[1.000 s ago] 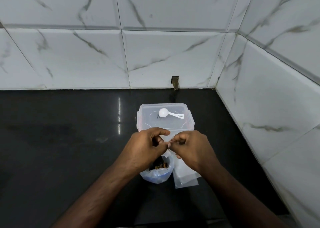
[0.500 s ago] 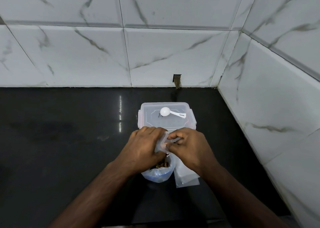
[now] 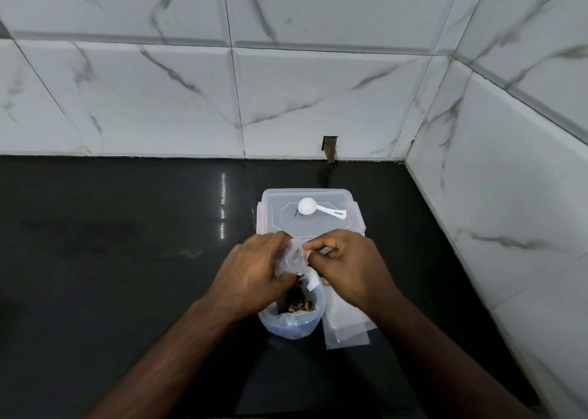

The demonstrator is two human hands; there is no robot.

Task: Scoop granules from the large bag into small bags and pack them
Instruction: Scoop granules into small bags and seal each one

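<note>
A large clear bag [image 3: 291, 324] with brown granules [image 3: 299, 304] inside stands on the black counter near me. My left hand [image 3: 254, 272] and my right hand [image 3: 346, 266] are just above it, both pinching a small clear plastic bag [image 3: 296, 258] between them. A stack of small clear bags [image 3: 345, 329] lies flat to the right of the large bag, partly under my right wrist. A white scoop [image 3: 310, 207] rests on the lid of a clear plastic box [image 3: 346, 227] behind my hands.
The black counter [image 3: 111, 243] stretches to the left. Marble-patterned tiled walls close it at the back and on the right [image 3: 509, 211], meeting in a corner. A small notch [image 3: 330, 148] sits in the back wall behind the box.
Between my fingers a small clear bag has come into sight and been spread wider. My hands have stayed over the large bag, with the fingers shifted.
</note>
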